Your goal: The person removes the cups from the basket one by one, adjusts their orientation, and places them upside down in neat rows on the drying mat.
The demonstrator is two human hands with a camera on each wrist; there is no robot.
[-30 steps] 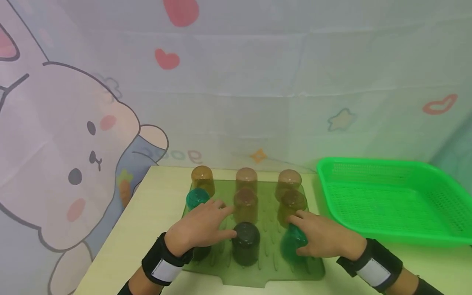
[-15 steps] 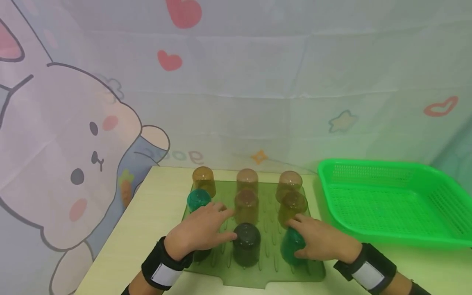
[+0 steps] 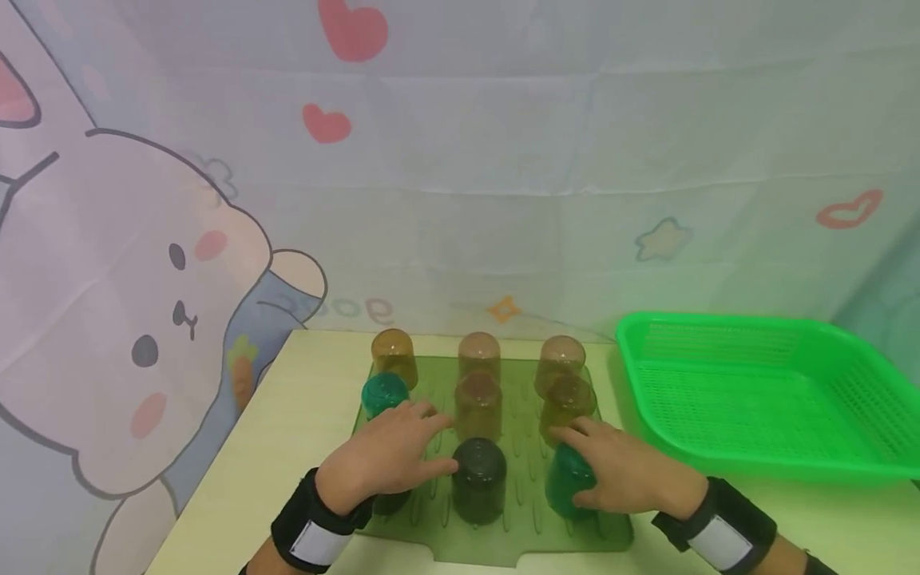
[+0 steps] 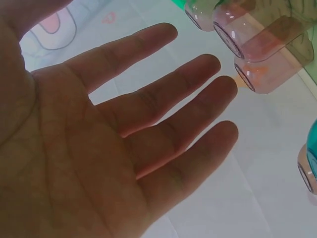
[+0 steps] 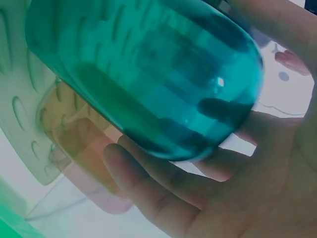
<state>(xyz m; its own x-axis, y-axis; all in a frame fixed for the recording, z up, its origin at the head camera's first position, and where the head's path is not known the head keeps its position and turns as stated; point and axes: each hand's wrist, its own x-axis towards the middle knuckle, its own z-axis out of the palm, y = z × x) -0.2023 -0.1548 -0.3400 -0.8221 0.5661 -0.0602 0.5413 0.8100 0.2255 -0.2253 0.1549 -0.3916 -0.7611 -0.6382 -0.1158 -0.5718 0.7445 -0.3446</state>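
Several tinted clear cups stand upside down in rows on a green ridged draining mat [image 3: 467, 547]. My right hand [image 3: 625, 471] holds the teal cup [image 3: 568, 483] at the front right, fingers and thumb around its sides; the right wrist view shows the teal cup [image 5: 163, 74] close up. My left hand [image 3: 388, 451] is spread above the left part of the mat and holds nothing. Its thumb tip is beside the dark grey cup [image 3: 479, 483] at front centre; contact cannot be told. Another dark cup [image 3: 391, 503] is mostly hidden under this hand.
Behind my left hand are a second teal cup [image 3: 384, 391] and an amber cup [image 3: 394, 355]. Brownish and pinkish cups [image 3: 478, 403] fill the middle and right columns. A green mesh basket [image 3: 755, 463] stands right of the mat. A printed cloth [image 3: 460, 160] hangs behind the table.
My right thumb and fingers have shifted slightly around the teal cup. My left hand has barely moved, and the cups stay in their places.
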